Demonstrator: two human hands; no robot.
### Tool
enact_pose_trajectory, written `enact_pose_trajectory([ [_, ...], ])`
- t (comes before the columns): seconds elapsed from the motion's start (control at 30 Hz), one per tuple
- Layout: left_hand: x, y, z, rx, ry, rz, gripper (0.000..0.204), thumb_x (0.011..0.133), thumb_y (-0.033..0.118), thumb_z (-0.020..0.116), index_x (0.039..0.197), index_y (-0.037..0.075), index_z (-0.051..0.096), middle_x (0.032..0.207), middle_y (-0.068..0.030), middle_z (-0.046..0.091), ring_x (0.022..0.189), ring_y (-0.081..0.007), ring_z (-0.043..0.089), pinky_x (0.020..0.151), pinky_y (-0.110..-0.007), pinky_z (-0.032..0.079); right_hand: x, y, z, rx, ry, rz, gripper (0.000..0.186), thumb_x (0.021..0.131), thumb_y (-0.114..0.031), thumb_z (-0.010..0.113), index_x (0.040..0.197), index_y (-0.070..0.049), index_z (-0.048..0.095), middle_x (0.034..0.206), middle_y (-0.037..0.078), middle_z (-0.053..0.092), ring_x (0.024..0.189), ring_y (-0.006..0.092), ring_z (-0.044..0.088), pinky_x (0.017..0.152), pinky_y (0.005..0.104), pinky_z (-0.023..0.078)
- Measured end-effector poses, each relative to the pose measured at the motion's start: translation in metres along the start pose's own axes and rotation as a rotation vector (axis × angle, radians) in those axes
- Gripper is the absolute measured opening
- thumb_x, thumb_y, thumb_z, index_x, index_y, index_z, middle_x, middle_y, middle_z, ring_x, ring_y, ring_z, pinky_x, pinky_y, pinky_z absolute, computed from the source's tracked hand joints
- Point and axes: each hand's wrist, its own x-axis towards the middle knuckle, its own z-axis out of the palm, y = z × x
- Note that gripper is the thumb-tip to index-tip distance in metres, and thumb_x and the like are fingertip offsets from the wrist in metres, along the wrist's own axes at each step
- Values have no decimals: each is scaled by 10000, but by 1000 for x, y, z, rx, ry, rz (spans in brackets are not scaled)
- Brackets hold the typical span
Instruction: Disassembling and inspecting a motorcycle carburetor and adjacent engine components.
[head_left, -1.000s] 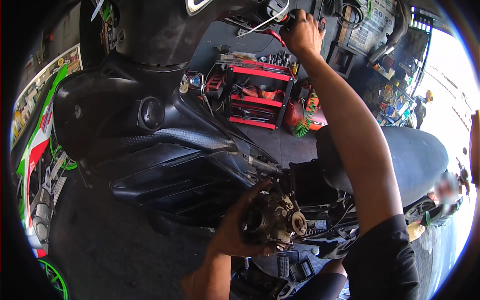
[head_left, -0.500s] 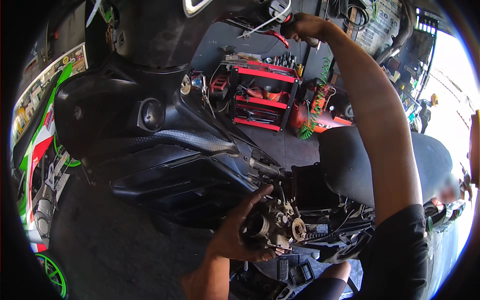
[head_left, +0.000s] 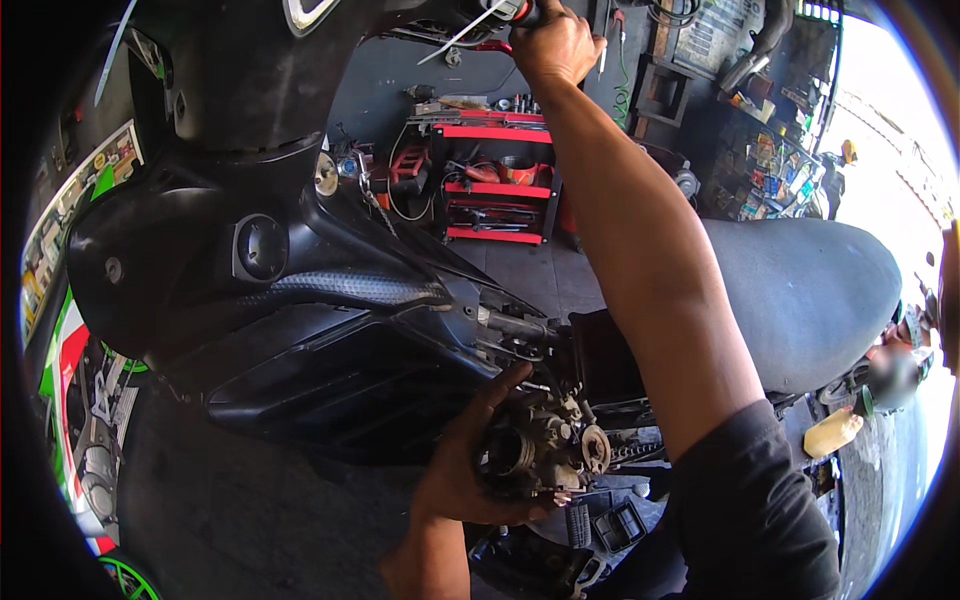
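My left hand (head_left: 455, 470) is wrapped round a dirty metal carburetor (head_left: 552, 448), its round open throat showing toward the palm. A round cable wheel (head_left: 596, 450) sits on the carburetor's right side, with a spring-covered cable running off to the right beside it. Up at the top of the view, my right hand (head_left: 562, 48) is closed round the throttle grip (head_left: 533, 14) of a black motorcycle. That arm stretches across the bike, over the front of its grey seat (head_left: 810, 290). Black body panels (head_left: 190, 235) fill the left side.
Beyond the bike stands a red and black tool cart (head_left: 495, 188) loaded with tools. A green, white and red motorcycle (head_left: 68, 345) is at the far left. A black tray-like part (head_left: 620, 525) lies below the carburetor, and a yellowish bottle (head_left: 832, 434) is at right.
My view has shifted, so the bike's seat shows more fully. My right hand has turned on the throttle grip, its back now uppermost. The left hand keeps hold of the carburetor.
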Motion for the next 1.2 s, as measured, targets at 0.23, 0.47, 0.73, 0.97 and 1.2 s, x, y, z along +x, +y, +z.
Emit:
enact_pose_trajectory([
  [0.23,0,3,-1,-2,6,-31,1247,540,247,986,1545,-43,305,1330,-183,595,1230,-246,582,1098,-396,418,-3,-7,-29,-59,-163,97,465,843,-298,699,1249,-118,561,1225,150,606,1213,331,555,1008,507,407],
  [0.47,5,-1,3,-79,16,-54,1229,553,248,977,1549,-25,311,1324,-173,604,1218,-230,584,1087,-390,429,56,22,-19,-71,-748,-508,441,753,-381,816,1038,-54,734,891,171,715,949,310,679,824,398,547],
  [0.73,-5,10,2,75,20,-95,1184,583,266,947,1556,1,328,1378,-171,578,1252,-255,567,1112,-392,403,93,14,-27,359,-1442,-212,296,721,-213,732,938,-12,742,817,83,708,720,176,666,692,313,545],
  [0.97,-4,19,2,262,-21,1,1175,591,295,937,1563,27,332,1450,-186,532,1290,-267,550,1117,-398,401,58,21,-4,286,-933,-166,322,763,-296,729,994,-74,753,866,117,731,814,238,707,698,340,555],
  [1.2,1,8,2,158,-28,-45,1167,593,295,940,1561,36,341,1420,-188,558,1286,-259,556,1119,-399,401,4,-8,-15,-57,-263,45,269,809,-303,688,1069,-247,726,1048,60,750,1070,282,678,1010,489,377],
])
